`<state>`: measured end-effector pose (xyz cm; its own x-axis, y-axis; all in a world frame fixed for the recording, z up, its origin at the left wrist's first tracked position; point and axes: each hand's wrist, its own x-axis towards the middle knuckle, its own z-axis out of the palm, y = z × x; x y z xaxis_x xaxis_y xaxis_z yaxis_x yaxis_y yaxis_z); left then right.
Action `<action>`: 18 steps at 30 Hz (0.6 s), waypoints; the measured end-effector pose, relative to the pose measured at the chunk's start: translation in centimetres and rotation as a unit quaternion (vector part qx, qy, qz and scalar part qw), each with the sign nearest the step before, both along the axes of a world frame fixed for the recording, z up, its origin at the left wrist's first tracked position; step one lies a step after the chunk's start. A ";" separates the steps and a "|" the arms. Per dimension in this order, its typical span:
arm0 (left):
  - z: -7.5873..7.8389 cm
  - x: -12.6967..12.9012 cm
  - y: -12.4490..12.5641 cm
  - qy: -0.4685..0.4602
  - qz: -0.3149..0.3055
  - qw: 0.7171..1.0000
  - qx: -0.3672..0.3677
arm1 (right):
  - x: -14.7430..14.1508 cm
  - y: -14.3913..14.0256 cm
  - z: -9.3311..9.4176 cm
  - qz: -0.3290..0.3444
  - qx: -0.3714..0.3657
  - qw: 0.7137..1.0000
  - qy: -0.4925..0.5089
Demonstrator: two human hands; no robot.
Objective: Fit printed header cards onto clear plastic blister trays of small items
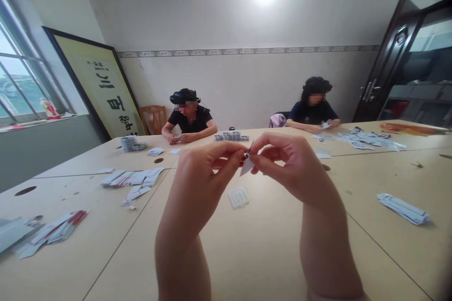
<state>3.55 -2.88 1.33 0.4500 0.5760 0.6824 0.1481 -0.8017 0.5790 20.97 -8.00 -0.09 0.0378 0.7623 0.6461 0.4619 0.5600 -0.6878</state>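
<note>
My left hand (208, 162) and my right hand (286, 162) are raised above the table, fingertips meeting on a small white paper packet (246, 165) with a dark bit at its top. Both hands pinch it. Below them on the beige table (254, 244) lies a small ridged white packet (238, 197).
Piles of white and red-edged packets lie at the left (52, 230), centre left (132, 179) and right (402, 208). Two other people sit at the far side with stacks (231, 136) and scattered packets (363, 138). A framed calligraphy board (99, 87) leans at the left wall; a dark door (395, 56) stands at the right.
</note>
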 end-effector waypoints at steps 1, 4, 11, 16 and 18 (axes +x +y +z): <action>-0.1 0.0 0.0 -0.006 -0.007 1.000 -0.005 | 0.0 0.0 0.0 -0.001 0.001 1.000 0.002; -0.2 -0.1 0.0 -0.028 -0.042 0.998 -0.034 | 0.1 -0.2 0.1 0.002 0.006 1.000 0.011; -0.2 0.3 -0.2 -0.019 -0.039 0.998 -0.047 | 0.2 -0.4 0.2 0.000 0.018 1.000 0.010; -0.1 0.4 0.0 -0.009 -0.024 0.999 -0.028 | 0.2 -0.5 0.2 -0.004 0.018 1.000 -0.001; -0.1 0.3 0.0 -0.008 -0.016 1.000 -0.018 | 0.2 -0.5 0.1 -0.009 0.019 1.000 -0.004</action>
